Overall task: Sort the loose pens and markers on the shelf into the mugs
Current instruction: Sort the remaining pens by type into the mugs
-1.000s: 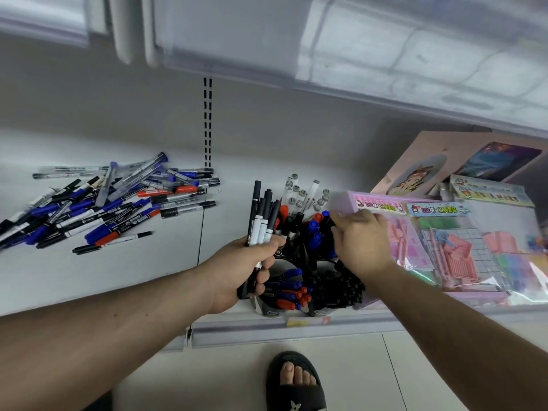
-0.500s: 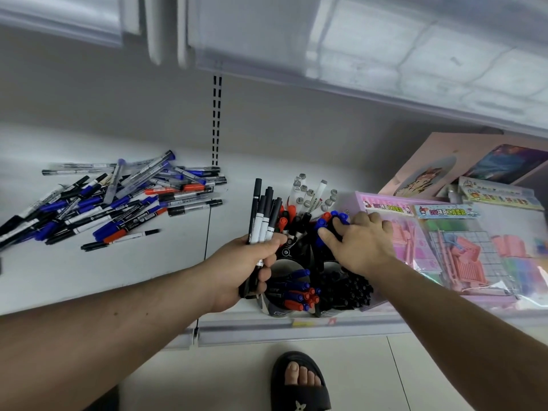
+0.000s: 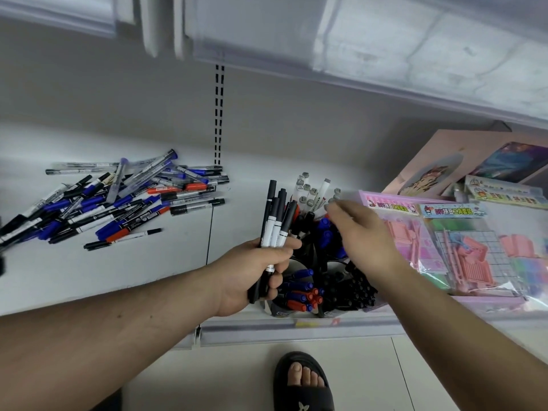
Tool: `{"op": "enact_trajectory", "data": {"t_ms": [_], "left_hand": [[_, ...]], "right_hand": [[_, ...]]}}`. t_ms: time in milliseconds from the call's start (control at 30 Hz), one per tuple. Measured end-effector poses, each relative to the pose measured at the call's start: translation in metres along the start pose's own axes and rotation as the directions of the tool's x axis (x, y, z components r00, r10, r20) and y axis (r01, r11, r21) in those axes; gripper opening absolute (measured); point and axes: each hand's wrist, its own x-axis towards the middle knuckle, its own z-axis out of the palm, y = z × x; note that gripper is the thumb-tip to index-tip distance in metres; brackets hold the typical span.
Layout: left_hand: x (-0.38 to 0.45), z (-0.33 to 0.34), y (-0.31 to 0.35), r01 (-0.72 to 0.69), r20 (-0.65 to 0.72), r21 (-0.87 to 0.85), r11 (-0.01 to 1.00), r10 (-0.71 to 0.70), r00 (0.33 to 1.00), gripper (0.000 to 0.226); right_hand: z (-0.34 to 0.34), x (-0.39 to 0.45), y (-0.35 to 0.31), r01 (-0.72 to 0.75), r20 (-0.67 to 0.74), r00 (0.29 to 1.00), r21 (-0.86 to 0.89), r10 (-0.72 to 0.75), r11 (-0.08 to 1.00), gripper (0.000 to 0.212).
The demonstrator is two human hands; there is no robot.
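My left hand (image 3: 255, 271) grips a bundle of black-and-white markers (image 3: 277, 221), their tips pointing up and away. Just right of it stand several mugs (image 3: 280, 312) at the shelf's front edge, packed with blue, red and black capped pens; grey-capped markers (image 3: 310, 192) stick up from a mug behind. My right hand (image 3: 364, 235) hovers over the mugs with fingers loosely spread, blurred, holding nothing I can see. A loose pile of pens and markers (image 3: 118, 200) lies on the white shelf (image 3: 89, 268) at the left.
Pink craft kits in clear bags (image 3: 444, 247) lie right of the mugs, with a pink card and boxes (image 3: 486, 167) behind. Another shelf (image 3: 326, 40) hangs overhead. Below the shelf edge a foot in a black sandal (image 3: 302, 384) stands on the floor.
My right hand has lifted off the blue-capped pens in the mug and now hovers above them, fingers spread. My left hand still holds the marker bundle in the same place.
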Motion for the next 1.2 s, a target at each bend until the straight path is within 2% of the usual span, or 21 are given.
{"op": "enact_trajectory", "data": {"t_ms": [33,67,100,267,400,500,600,700,767,867,933,1000,1100,1200], "left_hand": [[0.0,0.001,0.0,0.003,0.019,0.005,1.0,-0.003,1.0,0.022],[-0.001,0.003,0.001,0.005,0.04,0.01,1.0,-0.005,0.999,0.023],[-0.002,0.005,0.001,0.008,0.061,0.015,1.0,-0.009,0.998,0.023],[-0.006,0.006,0.001,0.04,0.158,0.066,0.997,-0.05,0.986,0.025],[-0.011,0.005,0.003,0.063,0.189,0.072,0.995,-0.076,0.979,0.027],[-0.015,0.001,0.004,0.087,0.173,0.027,0.996,-0.091,0.981,0.026],[-0.016,-0.003,0.006,0.084,0.162,-0.038,0.996,-0.077,0.984,0.025],[-0.015,-0.006,0.006,0.05,0.129,0.04,0.998,-0.055,0.99,0.024],[-0.013,-0.008,0.005,0.056,0.129,0.086,0.995,-0.067,0.989,0.024],[-0.013,-0.01,0.005,0.066,0.133,0.078,0.995,-0.076,0.988,0.026],[-0.012,-0.013,0.005,0.075,0.1,0.031,0.997,-0.078,0.992,0.026],[-0.009,-0.016,0.004,0.071,0.002,0.01,0.997,-0.071,0.997,0.021],[-0.002,-0.018,0.0,0.049,-0.136,0.074,0.996,-0.039,0.99,0.013],[-0.001,-0.009,0.0,0.059,-0.124,0.115,0.992,-0.045,0.991,0.015]], "right_hand": [[0.001,-0.005,-0.011,-0.044,0.063,0.998,0.269,0.028,0.962,0.036],[0.004,-0.008,-0.019,-0.071,0.117,0.993,0.414,0.025,0.908,0.031],[0.006,-0.011,-0.022,-0.069,0.145,0.989,0.472,0.0,0.879,0.029],[0.016,-0.011,-0.029,0.002,0.168,0.981,0.498,-0.099,0.867,0.033],[0.022,-0.011,-0.033,0.013,0.186,0.975,0.501,-0.122,0.865,0.015],[0.016,-0.008,-0.03,-0.001,0.133,0.988,0.524,-0.081,0.852,0.005],[0.003,-0.003,-0.022,0.01,0.07,0.996,0.501,-0.052,0.865,0.003],[-0.001,-0.002,-0.016,0.002,0.125,0.99,0.481,-0.071,0.877,0.004],[-0.001,-0.006,-0.015,0.004,0.182,0.979,0.419,-0.088,0.908,0.012],[-0.01,-0.013,-0.012,0.022,0.184,0.977,0.409,-0.106,0.912,0.012],[-0.024,-0.016,-0.006,0.023,0.102,0.992,0.431,-0.074,0.902,0.011],[-0.044,-0.017,0.002,0.07,-0.049,0.997,0.41,-0.055,0.91,0.013],[-0.075,-0.017,0.012,0.174,-0.233,0.965,0.237,-0.117,0.956,0.014],[-0.08,-0.018,0.028,0.185,-0.254,0.953,0.059,-0.165,0.981,0.015]]}}
